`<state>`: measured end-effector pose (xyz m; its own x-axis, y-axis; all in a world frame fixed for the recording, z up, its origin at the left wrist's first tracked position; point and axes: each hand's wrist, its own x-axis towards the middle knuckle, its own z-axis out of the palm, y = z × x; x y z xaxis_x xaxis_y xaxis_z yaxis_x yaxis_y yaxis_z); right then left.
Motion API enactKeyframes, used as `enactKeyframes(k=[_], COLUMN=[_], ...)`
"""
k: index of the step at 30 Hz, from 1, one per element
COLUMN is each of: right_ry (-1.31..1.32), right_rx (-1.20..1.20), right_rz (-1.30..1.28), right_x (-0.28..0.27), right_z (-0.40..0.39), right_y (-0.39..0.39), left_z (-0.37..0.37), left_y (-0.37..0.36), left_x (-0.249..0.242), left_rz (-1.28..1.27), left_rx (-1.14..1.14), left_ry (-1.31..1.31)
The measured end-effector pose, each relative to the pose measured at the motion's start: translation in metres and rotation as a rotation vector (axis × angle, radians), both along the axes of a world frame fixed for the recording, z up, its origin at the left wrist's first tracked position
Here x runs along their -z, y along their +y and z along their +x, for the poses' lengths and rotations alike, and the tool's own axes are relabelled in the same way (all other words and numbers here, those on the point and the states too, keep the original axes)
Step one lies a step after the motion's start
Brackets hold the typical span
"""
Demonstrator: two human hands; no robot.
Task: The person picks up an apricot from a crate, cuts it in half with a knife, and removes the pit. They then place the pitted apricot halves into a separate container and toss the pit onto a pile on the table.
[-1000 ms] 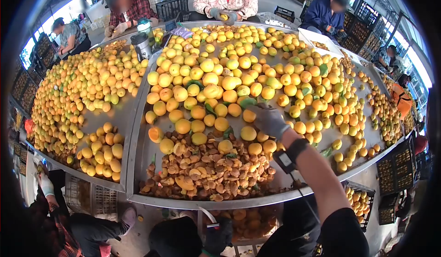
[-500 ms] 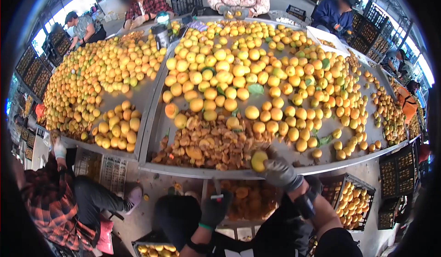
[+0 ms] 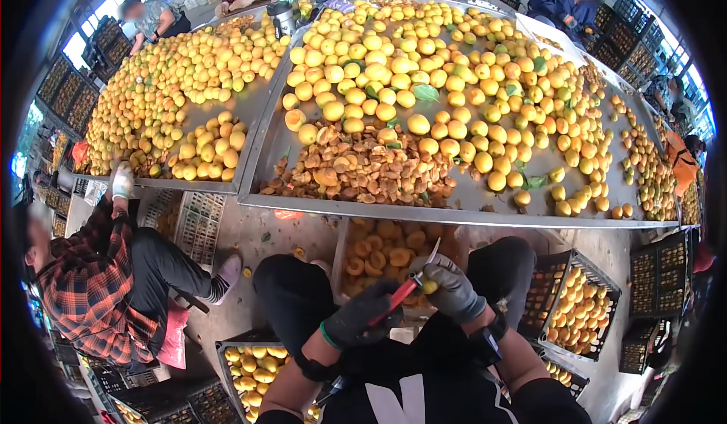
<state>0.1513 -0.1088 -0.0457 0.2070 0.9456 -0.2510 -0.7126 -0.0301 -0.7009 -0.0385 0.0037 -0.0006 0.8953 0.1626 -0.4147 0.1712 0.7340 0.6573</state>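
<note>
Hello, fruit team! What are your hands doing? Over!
Left hand: red-handled knife. Right hand: yellow fruit, at the knife. Crate beyond, not blocking.

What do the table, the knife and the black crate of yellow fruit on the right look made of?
Table: smooth grey metal, perhaps stainless steel, from its dull sheen.
Knife: a pale, probably steel blade; the red handle could be plastic or painted.
Crate: likely moulded plastic, given its open lattice walls.
</note>
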Motion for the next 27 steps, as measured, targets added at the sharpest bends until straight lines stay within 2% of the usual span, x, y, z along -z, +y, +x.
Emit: enactKeyframes(k=[1, 2, 4, 5, 8, 10, 11, 13, 14, 16, 17, 19, 23, 25, 27], right_ry=[0.004, 0.007, -0.062, -0.059, -0.117, -0.112, -0.111, 0.149, 0.151, -0.107, -0.104, -0.251, -0.074, 0.07, 0.069], right_rx=[-0.01, -0.006, -0.041, -0.038, -0.129, -0.067, -0.065, -0.126, -0.126, -0.071, -0.075, -0.089, -0.054, 0.005, 0.01], right_rz=[0.003, 0.004, 0.244, 0.245, 0.342, 0.167, 0.168, 0.238, 0.239, 0.129, 0.13, -0.091, -0.051, 0.012, 0.066], right_x=[-0.003, -0.002, 0.003, 0.003, -0.006, -0.013, -0.013, -0.015, -0.016, -0.02, -0.025, -0.033, -0.025, -0.035, -0.045], right_z=[0.0, -0.001, -0.003, -0.004, -0.004, -0.006, -0.004, 0.002, 0.0, -0.01, -0.013, -0.016, -0.024, -0.029, -0.029], right_y=[-0.004, -0.006, -0.008, -0.009, -0.013, -0.018, -0.021, -0.024, -0.027, -0.035, -0.038, -0.04, -0.042, -0.042, -0.043], left_z=[-0.004, -0.006, -0.005, -0.006, 0.003, 0.005, 0.005, 0.01, 0.01, 0.012, 0.011, 0.012, 0.011, 0.012, 0.01], left_y=[-0.004, -0.009, -0.018, -0.026, -0.04, -0.036, -0.038, -0.039, -0.039, -0.039, -0.042, -0.049, -0.054, -0.056, -0.054], left_x=[0.009, 0.021, 0.034, 0.038, 0.004, -0.01, -0.005, 0.01, 0.017, 0.016, 0.013, -0.006, -0.001, -0.001, -0.01], left_rz=[-0.283, -0.282, -0.579, -0.579, -0.525, -0.389, -0.387, 0.186, 0.187, 1.722, 1.723, 1.855, 1.714, 1.52, 1.546], left_rx=[-0.024, -0.021, 0.129, 0.131, 0.07, 0.01, 0.011, -0.166, -0.166, -0.111, -0.111, 0.032, -0.039, -0.172, -0.097], left_ry=[-0.129, -0.126, -0.31, -0.305, -0.211, -0.091, -0.089, 0.018, 0.019, 0.085, 0.09, 0.247, 0.217, 0.123, 0.178])
